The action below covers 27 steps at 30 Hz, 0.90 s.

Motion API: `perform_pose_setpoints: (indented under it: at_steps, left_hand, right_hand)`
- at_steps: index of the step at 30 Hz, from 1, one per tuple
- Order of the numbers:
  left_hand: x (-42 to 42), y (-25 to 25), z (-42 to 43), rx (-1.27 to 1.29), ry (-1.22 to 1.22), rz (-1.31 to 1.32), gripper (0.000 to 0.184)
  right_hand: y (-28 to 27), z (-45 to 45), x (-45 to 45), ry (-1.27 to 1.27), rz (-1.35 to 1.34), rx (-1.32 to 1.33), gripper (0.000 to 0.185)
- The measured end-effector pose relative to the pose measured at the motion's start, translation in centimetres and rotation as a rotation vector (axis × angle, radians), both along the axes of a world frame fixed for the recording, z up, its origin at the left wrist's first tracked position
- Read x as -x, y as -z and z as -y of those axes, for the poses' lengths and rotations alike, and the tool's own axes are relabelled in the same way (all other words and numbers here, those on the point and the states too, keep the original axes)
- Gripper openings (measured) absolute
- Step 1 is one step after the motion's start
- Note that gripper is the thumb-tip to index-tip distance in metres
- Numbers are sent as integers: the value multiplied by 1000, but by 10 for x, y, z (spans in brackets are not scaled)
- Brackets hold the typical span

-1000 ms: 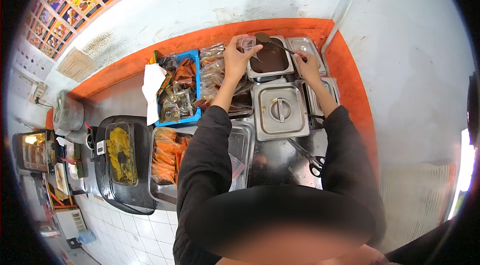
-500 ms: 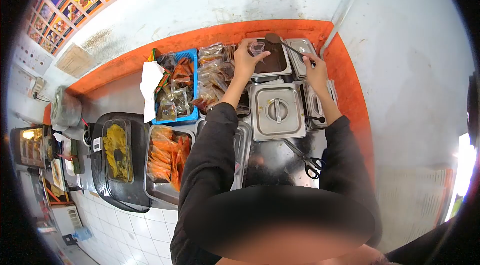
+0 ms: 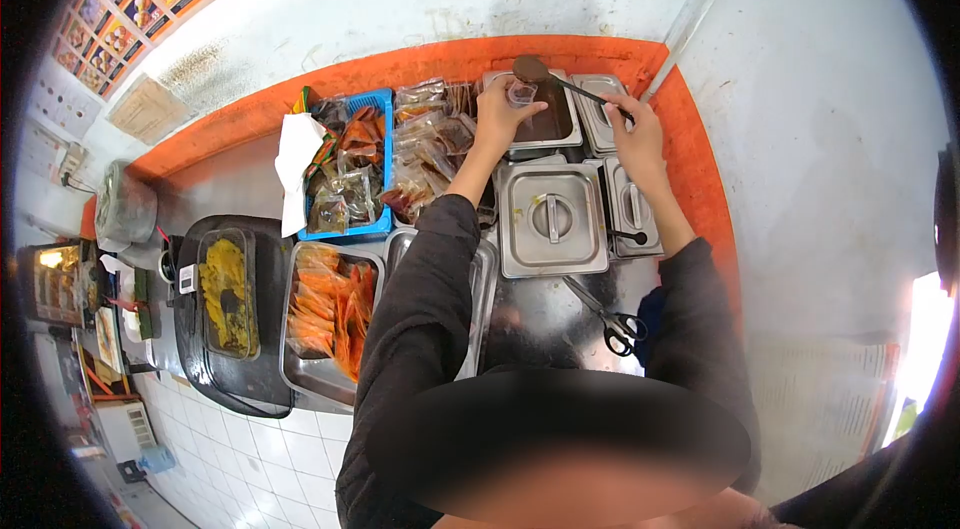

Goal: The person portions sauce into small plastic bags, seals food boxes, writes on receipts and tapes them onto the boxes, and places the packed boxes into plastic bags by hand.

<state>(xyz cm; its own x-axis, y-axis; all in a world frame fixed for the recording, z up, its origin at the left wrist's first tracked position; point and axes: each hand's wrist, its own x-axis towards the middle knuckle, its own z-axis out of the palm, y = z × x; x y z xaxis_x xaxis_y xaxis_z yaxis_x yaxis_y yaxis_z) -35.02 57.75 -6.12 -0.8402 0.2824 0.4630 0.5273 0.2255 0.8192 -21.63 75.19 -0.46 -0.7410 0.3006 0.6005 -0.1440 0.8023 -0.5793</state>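
My left hand is closed round a small clear plastic cup, held over the near-left part of an open metal pan of dark brown sauce. In my right hand is the handle of a black ladle, gripped between thumb and fingers. The ladle's bowl, coated in brown sauce, is just beyond the cup's rim. Whether sauce is inside the cup I cannot tell.
Lidded metal pans stand nearer and to the right. Scissors lie on the metal counter. To the left are a blue basket of packets, a tray of orange packets and a container of yellow food.
My right hand has moved the ladle's bowl left, from over the sauce pan to the cup. The left hand with the cup has shifted slightly right.
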Motion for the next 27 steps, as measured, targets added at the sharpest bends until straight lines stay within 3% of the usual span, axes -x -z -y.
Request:
perform_pose_setpoints:
  at_steps: [11,16,27]
  left_hand:
    - [-8,-15,3,-17,7,-16,54]
    - [-11,-21,4,-25,-6,13,43]
    - [-8,-16,4,-37,-23,2,46]
  right_hand:
    - [-5,12,-5,81,-35,-331,17]
    - [-5,13,-5,91,-72,-412,19]
    - [-3,16,-3,126,-185,-731,37]
